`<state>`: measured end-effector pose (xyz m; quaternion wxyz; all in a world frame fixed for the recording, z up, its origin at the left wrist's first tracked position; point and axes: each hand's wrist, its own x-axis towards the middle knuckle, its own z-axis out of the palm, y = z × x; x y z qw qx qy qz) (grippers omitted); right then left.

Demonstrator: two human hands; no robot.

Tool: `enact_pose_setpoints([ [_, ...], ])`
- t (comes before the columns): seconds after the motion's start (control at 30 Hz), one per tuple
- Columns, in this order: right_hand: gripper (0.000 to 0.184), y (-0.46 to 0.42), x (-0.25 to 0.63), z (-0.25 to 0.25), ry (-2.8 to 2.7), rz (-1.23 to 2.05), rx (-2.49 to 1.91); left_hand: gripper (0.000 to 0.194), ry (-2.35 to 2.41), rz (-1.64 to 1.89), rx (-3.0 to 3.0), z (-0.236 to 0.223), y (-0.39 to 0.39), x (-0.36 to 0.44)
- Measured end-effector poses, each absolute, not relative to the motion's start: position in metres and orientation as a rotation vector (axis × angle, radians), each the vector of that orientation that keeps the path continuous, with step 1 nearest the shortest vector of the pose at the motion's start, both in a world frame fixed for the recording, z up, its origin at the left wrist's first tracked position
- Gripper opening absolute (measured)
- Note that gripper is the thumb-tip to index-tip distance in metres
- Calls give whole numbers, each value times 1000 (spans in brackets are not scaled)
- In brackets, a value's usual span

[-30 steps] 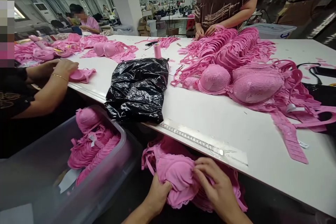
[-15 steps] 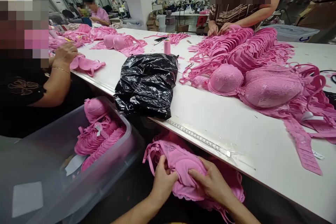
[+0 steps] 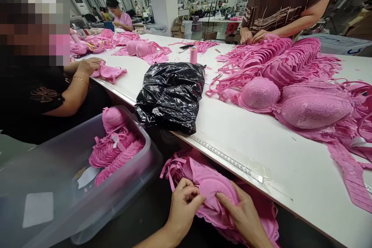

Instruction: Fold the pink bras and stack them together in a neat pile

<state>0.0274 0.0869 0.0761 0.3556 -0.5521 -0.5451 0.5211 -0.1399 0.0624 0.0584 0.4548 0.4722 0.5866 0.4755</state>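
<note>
A stack of pink bras (image 3: 209, 182) lies in my lap, below the front edge of the white table (image 3: 261, 143). My left hand (image 3: 184, 205) is closed, its fingers pinching the near left edge of the top bra's cup. My right hand (image 3: 242, 215) presses on the same cup from the right, fingers curled into the fabric. Straps (image 3: 174, 164) trail off the stack to the left.
A clear plastic bin (image 3: 87, 186) with more pink bras stands at my left. On the table are a black plastic bag (image 3: 171, 97), a long row of stacked pink bras (image 3: 285, 81) and a pink thread spool (image 3: 193, 55). A person sits at left, another stands across.
My view has drifted left and down. Both hands have shifted on the top bra, the left from under its edge to a pinch on the cup, the right coming closer.
</note>
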Motion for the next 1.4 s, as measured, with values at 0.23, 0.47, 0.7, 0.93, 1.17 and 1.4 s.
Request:
enact_pose_setpoints([
  [0.23, 47, 86, 29, 78, -1198, 1456, -1388, 14, 1563, 1251, 1229, 70, 64, -143],
  [0.47, 50, 88, 34, 81, -1331, 1573, -1292, 11, 1594, 1296, 1326, 75, 64, -152],
  [0.7, 47, 87, 24, 79, -1259, 1613, -1239, 12, 1590, 1318, 1486, 81, 63, -151],
  [0.93, 46, 80, 17, 56, -992, 1625, -1249, 14, 1530, 1311, 1227, 81, 73, -156],
  [1.17, 42, 89, 30, 60, -971, 1732, -1203, 19, 1268, 1194, 847, 74, 81, -162],
  [1.4, 37, 90, 32, 63, -825, 1815, -1266, 16, 1189, 1097, 1238, 80, 84, -174],
])
